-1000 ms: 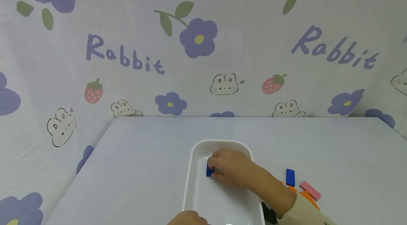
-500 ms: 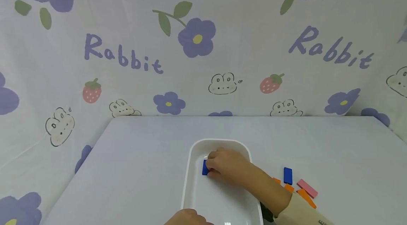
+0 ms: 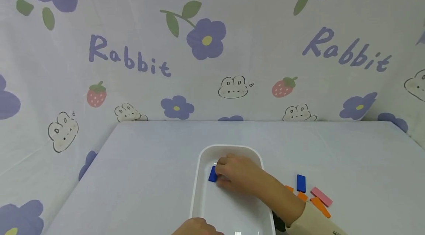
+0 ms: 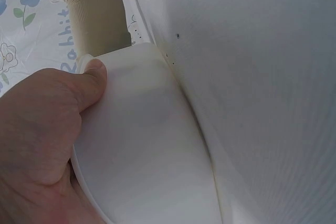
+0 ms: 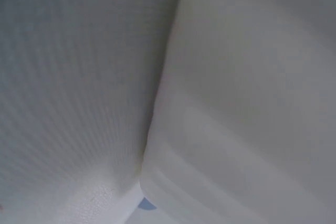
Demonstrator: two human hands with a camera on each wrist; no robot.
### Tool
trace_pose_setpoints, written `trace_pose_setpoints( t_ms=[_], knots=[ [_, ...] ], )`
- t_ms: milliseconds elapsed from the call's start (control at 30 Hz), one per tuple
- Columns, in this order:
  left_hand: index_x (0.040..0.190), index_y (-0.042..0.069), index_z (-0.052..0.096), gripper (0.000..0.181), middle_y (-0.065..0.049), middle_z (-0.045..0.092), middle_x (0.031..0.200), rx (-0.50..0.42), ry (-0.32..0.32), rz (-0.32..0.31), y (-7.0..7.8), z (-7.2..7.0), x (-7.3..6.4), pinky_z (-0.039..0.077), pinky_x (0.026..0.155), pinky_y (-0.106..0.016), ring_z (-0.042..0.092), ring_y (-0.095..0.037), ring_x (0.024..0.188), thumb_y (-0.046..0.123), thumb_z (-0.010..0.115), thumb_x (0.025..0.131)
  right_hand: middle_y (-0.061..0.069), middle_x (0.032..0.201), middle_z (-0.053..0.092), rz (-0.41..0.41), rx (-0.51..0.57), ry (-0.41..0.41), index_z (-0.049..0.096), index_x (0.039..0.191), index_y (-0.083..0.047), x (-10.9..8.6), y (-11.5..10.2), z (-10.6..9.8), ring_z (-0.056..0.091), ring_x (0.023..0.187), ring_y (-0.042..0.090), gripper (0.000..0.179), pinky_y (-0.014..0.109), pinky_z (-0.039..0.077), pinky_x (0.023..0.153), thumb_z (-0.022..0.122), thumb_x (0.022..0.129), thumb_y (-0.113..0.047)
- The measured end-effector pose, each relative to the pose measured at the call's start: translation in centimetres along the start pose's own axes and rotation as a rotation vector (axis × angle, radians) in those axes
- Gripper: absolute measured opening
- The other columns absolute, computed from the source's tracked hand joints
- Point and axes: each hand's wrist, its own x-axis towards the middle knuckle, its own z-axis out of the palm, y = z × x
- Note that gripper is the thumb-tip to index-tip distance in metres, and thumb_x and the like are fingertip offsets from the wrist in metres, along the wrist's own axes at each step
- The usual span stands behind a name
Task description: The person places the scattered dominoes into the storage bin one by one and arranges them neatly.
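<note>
Blue block point(image 3: 211, 174) turned aslant, right hand point(image 3: 236, 174) pinching it, inside tray point(image 3: 229, 211)

Soft, even, cool light covers the counter point(image 3: 149, 165) in the head view, with a faint shadow beneath the right hand point(image 3: 239, 172) and a small glint in the tray point(image 3: 229, 209) at the bottom edge. The left wrist view is fairly crisp; the right is dim, grey and blurred.

Purple lettering "Rabbit" point(image 3: 128, 60) stands twice on the white, flower-printed fabric backdrop point(image 3: 252, 24) — and shows again in the left wrist view. The beige fabric sleeve point(image 3: 310, 220) bears dark marks — unreadable.
</note>
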Motion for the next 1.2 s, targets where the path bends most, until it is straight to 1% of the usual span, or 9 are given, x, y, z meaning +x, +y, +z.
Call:
trace_pose_setpoints(
  t_ms=[200, 333, 433, 533, 700, 833, 933, 1067, 1200],
  knots=[
    [0.080, 0.026, 0.068, 0.013, 0.016, 0.049, 0.054, 0.024, -0.009, 0.025, -0.1, 0.4, 0.0, 0.022, 0.048, -0.003, 0.029, 0.012, 0.047, 0.031, 0.072, 0.068, -0.006, 0.086, 0.058, 0.021, 0.036, -0.027, 0.063, 0.083, -0.018, -0.3, 0.2, 0.1, 0.051, 0.079, 0.011, 0.016, 0.025, 0.042, 0.073, 0.067, 0.078, -0.033],
    [0.073, 0.025, 0.068, 0.008, 0.015, 0.049, 0.053, 0.076, -0.057, 0.064, -0.3, 1.1, -0.1, 0.021, 0.047, -0.004, 0.027, 0.010, 0.045, 0.029, 0.072, 0.068, -0.005, 0.092, 0.061, 0.058, 0.112, -0.064, 0.066, 0.087, -0.018, -0.8, 0.1, -0.3, 0.054, 0.085, 0.012, 0.018, 0.026, 0.044, 0.078, 0.066, 0.079, -0.034],
    [0.069, 0.024, 0.067, 0.005, 0.014, 0.052, 0.054, 0.107, -0.078, 0.104, -0.5, 1.6, -0.1, 0.021, 0.047, -0.003, 0.028, 0.009, 0.045, 0.027, 0.072, 0.068, -0.006, 0.099, 0.061, 0.105, 0.192, -0.108, 0.067, 0.093, -0.018, -1.6, -0.1, -1.6, 0.054, 0.091, 0.011, 0.020, 0.028, 0.044, 0.081, 0.065, 0.080, -0.034],
    [0.070, 0.025, 0.068, 0.006, 0.015, 0.051, 0.055, 0.111, -0.097, 0.098, -0.4, 1.6, -0.1, 0.021, 0.047, -0.003, 0.028, 0.009, 0.045, 0.027, 0.072, 0.068, -0.009, 0.105, 0.058, 0.165, 0.274, -0.155, 0.064, 0.099, -0.022, -2.7, -0.1, -4.2, 0.052, 0.097, 0.009, 0.023, 0.030, 0.044, 0.084, 0.061, 0.083, -0.037],
    [0.072, 0.026, 0.068, 0.009, 0.015, 0.046, 0.049, 0.138, -0.113, 0.054, 0.3, 0.8, 0.5, 0.021, 0.045, -0.005, 0.024, 0.008, 0.043, 0.032, 0.073, 0.067, -0.017, 0.112, 0.054, 0.380, 0.362, -0.211, 0.059, 0.108, -0.032, -5.3, 0.9, -9.3, 0.047, 0.106, 0.006, 0.029, 0.035, 0.042, 0.088, 0.057, 0.083, -0.046],
    [0.077, 0.028, 0.070, 0.012, 0.015, 0.047, 0.048, 0.162, -0.106, 0.059, 0.6, 0.5, 0.6, 0.020, 0.044, -0.006, 0.023, 0.008, 0.041, 0.035, 0.072, 0.067, -0.013, 0.110, 0.055, 0.559, 0.398, -0.235, 0.059, 0.109, -0.032, -7.5, 2.8, -11.4, 0.050, 0.103, 0.012, 0.031, 0.039, 0.046, 0.082, 0.059, 0.081, -0.047],
    [0.082, 0.029, 0.069, 0.016, 0.015, 0.047, 0.049, 0.158, -0.126, 0.043, 0.6, 0.4, 0.4, 0.019, 0.043, -0.006, 0.023, 0.008, 0.042, 0.038, 0.071, 0.069, -0.007, 0.105, 0.057, 0.630, 0.410, -0.292, 0.059, 0.105, -0.026, -9.0, 4.6, -11.6, 0.053, 0.097, 0.018, 0.029, 0.042, 0.047, 0.077, 0.064, 0.080, -0.040],
    [0.086, 0.030, 0.068, 0.019, 0.015, 0.046, 0.051, 0.165, -0.140, 0.000, 0.5, 0.3, 0.3, 0.020, 0.044, -0.008, 0.024, 0.006, 0.044, 0.037, 0.071, 0.068, -0.001, 0.091, 0.057, 0.728, 0.376, -0.452, 0.059, 0.095, -0.017, -10.4, 6.2, -10.5, 0.053, 0.083, 0.019, 0.024, 0.042, 0.046, 0.068, 0.070, 0.075, -0.026],
    [0.083, 0.030, 0.068, 0.018, 0.015, 0.043, 0.048, 0.140, -0.116, -0.023, 0.7, 0.2, 0.4, 0.019, 0.043, -0.009, 0.023, 0.006, 0.043, 0.036, 0.071, 0.067, 0.002, 0.083, 0.054, 0.844, 0.328, -0.556, 0.057, 0.092, -0.012, -11.0, 7.2, -9.1, 0.049, 0.073, 0.021, 0.033, 0.041, 0.044, 0.060, 0.076, 0.066, -0.018]
  ],
)
